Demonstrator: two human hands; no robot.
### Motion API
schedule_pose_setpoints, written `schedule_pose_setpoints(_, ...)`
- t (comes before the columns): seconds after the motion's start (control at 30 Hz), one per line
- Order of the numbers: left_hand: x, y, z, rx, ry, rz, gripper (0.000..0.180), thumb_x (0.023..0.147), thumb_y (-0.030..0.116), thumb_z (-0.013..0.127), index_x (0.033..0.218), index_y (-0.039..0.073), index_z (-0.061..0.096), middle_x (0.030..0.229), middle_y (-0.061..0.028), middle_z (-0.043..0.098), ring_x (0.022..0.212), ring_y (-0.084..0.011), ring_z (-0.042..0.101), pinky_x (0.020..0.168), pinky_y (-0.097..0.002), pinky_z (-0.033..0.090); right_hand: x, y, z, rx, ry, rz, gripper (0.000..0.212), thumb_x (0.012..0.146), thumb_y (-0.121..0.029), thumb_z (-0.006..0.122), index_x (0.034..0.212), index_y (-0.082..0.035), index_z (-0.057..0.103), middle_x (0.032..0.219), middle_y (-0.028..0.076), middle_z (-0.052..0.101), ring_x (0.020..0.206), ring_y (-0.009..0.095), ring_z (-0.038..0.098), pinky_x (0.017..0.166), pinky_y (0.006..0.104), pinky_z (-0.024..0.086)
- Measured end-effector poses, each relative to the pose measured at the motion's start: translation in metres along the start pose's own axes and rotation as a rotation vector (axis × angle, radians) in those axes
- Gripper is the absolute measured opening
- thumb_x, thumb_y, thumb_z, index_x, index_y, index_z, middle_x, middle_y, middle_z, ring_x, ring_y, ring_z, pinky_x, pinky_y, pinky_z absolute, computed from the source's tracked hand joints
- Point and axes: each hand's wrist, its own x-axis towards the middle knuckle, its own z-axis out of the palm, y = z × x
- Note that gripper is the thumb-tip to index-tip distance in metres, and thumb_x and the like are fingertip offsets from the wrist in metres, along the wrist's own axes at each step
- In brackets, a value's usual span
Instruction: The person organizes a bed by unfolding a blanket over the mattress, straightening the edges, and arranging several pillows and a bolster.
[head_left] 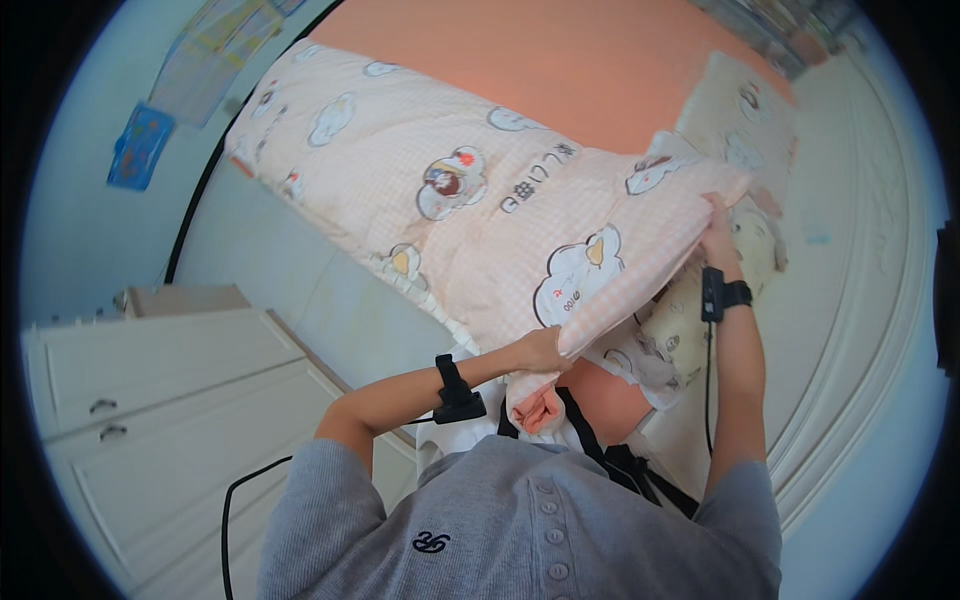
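A pale pink quilt (400, 130) with cartoon cloud patches lies folded lengthwise along the left side of the bed. My left hand (541, 350) is closed on its near edge, just in front of my body. Farther right, my right hand (717, 228) grips the same edge near the quilt's right corner. Between my hands the edge is drawn into a slanting line. Below my left hand hangs a bunched end of the quilt that shows a peach lining. The fingertips of both hands are partly hidden by the cloth.
A peach sheet (570, 70) covers the mattress beyond the quilt. Cream patterned pillows (745, 120) lie at the right, by the white headboard (840, 190). White cabinets (180, 370) stand at the lower left. A blue poster (141, 147) hangs on the left wall.
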Motion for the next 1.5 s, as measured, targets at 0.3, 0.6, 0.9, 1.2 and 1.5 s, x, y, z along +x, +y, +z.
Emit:
schedule_pose_setpoints(0.3,-0.049,0.066,0.029,-0.02,-0.128,0.239,0.034,0.053,0.027,0.057,0.076,0.002,0.054,0.074,-0.0163,0.056,0.068,-0.029,0.053,0.062,-0.033,0.041,0.001,-0.124,0.027,-0.194,-0.138,-0.25,0.028,0.068,-0.019,0.051,0.091,-0.004,0.047,0.085,0.009,0.051,0.08,0.021,0.049,0.075,0.0309,0.041)
schedule_pose_setpoints(0.6,0.129,0.018,0.154,-0.203,-0.365,0.426,0.05,0.056,0.02,0.057,0.1,0.0,0.044,0.096,-0.0165,0.051,0.089,-0.0259,0.048,0.075,-0.0294,0.037,0.046,-0.095,-0.22,-0.432,0.123,-0.068,0.058,0.065,-0.028,0.052,0.112,0.002,0.033,0.103,0.013,0.045,0.092,0.023,0.046,0.082,0.0308,0.036)
schedule_pose_setpoints(0.9,0.024,0.063,0.106,-0.576,-0.483,0.437,0.051,0.058,0.006,0.056,0.105,0.001,0.039,0.097,-0.0083,0.049,0.089,-0.015,0.042,0.078,-0.0253,0.034,-0.064,-0.111,-0.034,-0.668,0.279,-0.071,0.039,0.072,-0.017,0.048,0.106,-0.001,0.038,0.093,0.009,0.049,0.082,0.018,0.049,0.072,0.0267,0.041)
schedule_pose_setpoints(1.2,-0.059,0.021,0.015,-0.627,0.025,0.511,0.039,0.063,0.012,0.051,0.099,0.001,0.045,0.091,-0.0083,0.052,0.083,-0.0134,0.046,0.072,-0.0262,0.037,-0.044,-0.135,-0.004,-0.69,0.32,0.086,0.029,0.074,-0.018,0.048,0.1,-0.007,0.043,0.087,0.005,0.053,0.075,0.016,0.052,0.065,0.0272,0.044)
schedule_pose_setpoints(1.5,-0.172,-0.055,-0.241,-0.225,0.587,0.128,0.034,0.063,0.01,0.048,0.096,0.0,0.045,0.085,-0.0154,0.053,0.079,-0.0229,0.051,0.07,-0.0295,0.039,0.077,-0.057,0.255,-0.608,0.048,-0.236,0.026,0.072,-0.017,0.046,0.094,-0.003,0.045,0.083,0.006,0.048,0.077,0.016,0.05,0.062,0.0294,0.044)
